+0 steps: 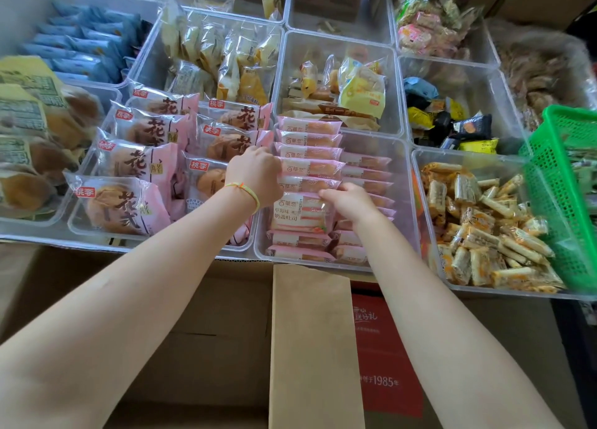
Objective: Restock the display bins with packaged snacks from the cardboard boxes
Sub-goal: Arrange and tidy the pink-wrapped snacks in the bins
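I had both hands in the clear bin (400,202) just beyond the cardboard box (310,331): left hand (255,176) curled round the upright pink snack packs (308,167), right hand (352,202) pinching one pack's edge

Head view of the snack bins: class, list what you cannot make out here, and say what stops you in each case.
- Left hand fingertips: tucked behind the row of pink toast packets, so the grip is hidden.
- Cardboard box contents: covered by both forearms and a raised flap.
- Green basket: cut off by the right edge.
- Top-row bins: cut off by the top edge, blurred.
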